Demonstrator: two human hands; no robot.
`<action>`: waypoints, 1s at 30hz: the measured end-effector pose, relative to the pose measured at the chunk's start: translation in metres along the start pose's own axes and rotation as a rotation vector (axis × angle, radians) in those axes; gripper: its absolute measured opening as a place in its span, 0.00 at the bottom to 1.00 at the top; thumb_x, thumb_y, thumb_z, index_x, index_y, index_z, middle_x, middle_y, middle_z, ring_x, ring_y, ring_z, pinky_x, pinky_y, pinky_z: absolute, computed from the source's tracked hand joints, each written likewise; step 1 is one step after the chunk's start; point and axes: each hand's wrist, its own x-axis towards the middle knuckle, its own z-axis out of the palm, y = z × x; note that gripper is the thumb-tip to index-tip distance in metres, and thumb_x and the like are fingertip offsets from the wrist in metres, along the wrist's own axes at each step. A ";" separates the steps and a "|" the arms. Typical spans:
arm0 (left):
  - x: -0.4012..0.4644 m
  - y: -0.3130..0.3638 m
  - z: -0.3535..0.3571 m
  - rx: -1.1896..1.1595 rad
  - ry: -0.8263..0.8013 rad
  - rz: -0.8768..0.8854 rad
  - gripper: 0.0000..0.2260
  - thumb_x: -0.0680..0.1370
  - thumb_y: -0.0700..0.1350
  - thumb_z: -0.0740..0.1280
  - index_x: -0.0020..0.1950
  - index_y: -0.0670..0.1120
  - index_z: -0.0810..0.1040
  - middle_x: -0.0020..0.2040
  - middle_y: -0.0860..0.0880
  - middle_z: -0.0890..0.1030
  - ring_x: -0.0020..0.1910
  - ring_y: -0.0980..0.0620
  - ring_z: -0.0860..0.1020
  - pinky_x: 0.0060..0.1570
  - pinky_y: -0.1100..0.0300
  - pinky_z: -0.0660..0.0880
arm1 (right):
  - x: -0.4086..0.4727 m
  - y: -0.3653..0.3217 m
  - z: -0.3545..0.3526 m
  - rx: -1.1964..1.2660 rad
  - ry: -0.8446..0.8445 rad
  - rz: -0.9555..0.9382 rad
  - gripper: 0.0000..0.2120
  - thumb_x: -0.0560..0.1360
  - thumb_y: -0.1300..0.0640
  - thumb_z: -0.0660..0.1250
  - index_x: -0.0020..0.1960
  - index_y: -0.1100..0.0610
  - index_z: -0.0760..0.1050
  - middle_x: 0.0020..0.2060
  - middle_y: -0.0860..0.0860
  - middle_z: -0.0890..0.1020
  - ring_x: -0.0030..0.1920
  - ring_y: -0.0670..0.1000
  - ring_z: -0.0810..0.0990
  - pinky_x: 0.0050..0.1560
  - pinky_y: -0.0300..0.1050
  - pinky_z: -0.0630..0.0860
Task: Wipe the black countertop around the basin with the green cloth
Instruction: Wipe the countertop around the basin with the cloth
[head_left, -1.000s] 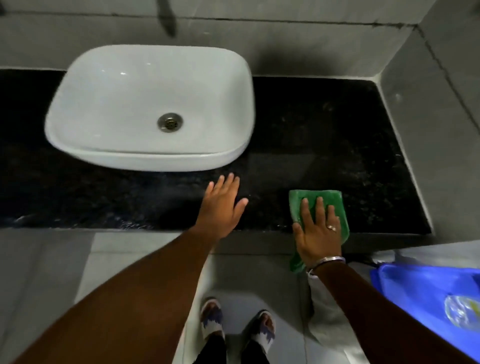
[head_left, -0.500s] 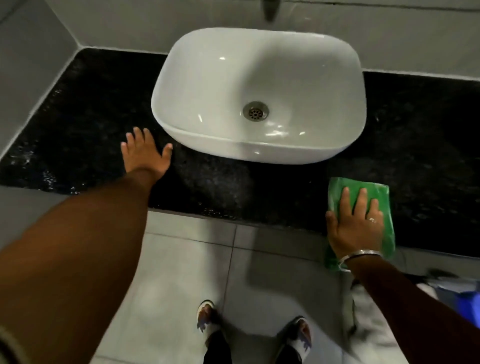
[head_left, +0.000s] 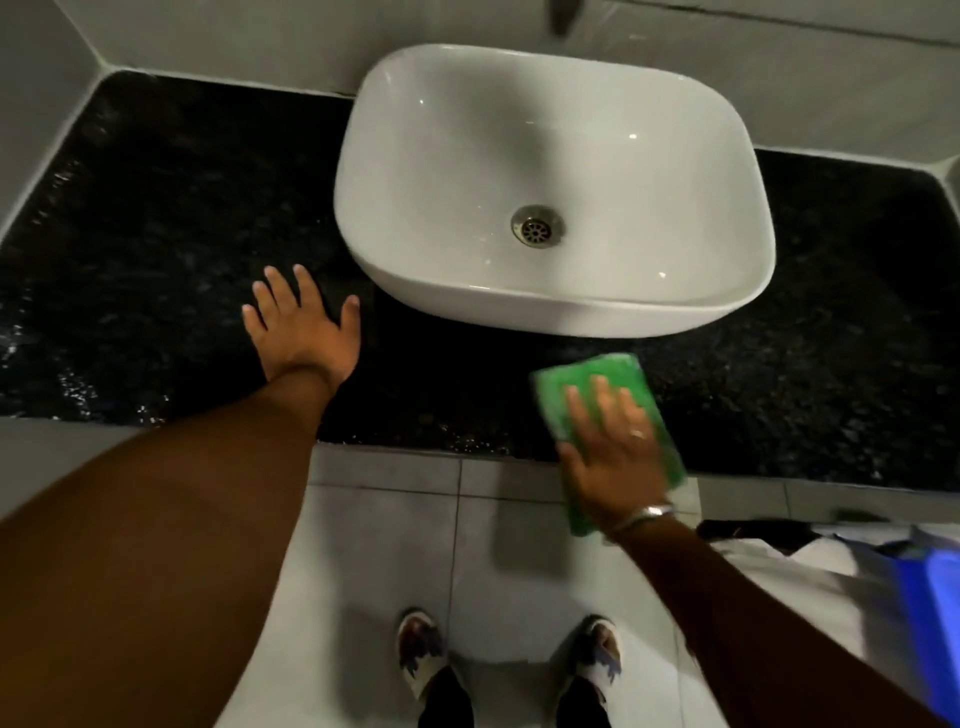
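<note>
Right hand (head_left: 613, 457), fingers flat, is pressing green cloth (head_left: 597, 379) on black countertop (head_left: 182, 208) lower right; left hand (head_left: 306, 332) is resting open & empty; wiping's prob midway, can't tell what's left

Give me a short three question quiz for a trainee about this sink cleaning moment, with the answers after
1. True or false: the green cloth lies inside the basin.
2. Which hand presses the cloth: A left hand, B right hand?
3. Fill in: the left hand rests flat on the black ____.

Key: 1 false, it lies on the countertop's front edge, before the basin. 2 B. 3 countertop.
</note>
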 end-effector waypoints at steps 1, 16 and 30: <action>-0.001 0.002 -0.001 -0.001 -0.001 -0.002 0.36 0.79 0.65 0.50 0.80 0.45 0.51 0.81 0.38 0.51 0.80 0.39 0.49 0.77 0.40 0.46 | -0.008 0.026 -0.001 -0.047 -0.005 0.054 0.28 0.79 0.44 0.48 0.73 0.58 0.64 0.72 0.66 0.64 0.71 0.69 0.63 0.71 0.65 0.62; -0.001 0.004 0.001 -0.003 -0.010 -0.004 0.35 0.79 0.64 0.52 0.80 0.45 0.51 0.81 0.38 0.51 0.80 0.39 0.49 0.77 0.40 0.46 | 0.039 -0.147 0.007 0.146 -0.081 -0.022 0.40 0.73 0.37 0.57 0.77 0.54 0.50 0.76 0.65 0.52 0.74 0.72 0.48 0.72 0.69 0.44; 0.087 -0.110 -0.053 0.201 -0.042 0.254 0.33 0.80 0.62 0.52 0.78 0.43 0.60 0.79 0.37 0.59 0.77 0.35 0.57 0.75 0.42 0.56 | 0.017 -0.059 -0.002 0.085 -0.008 0.183 0.33 0.74 0.41 0.48 0.76 0.53 0.58 0.75 0.63 0.59 0.73 0.68 0.59 0.71 0.64 0.59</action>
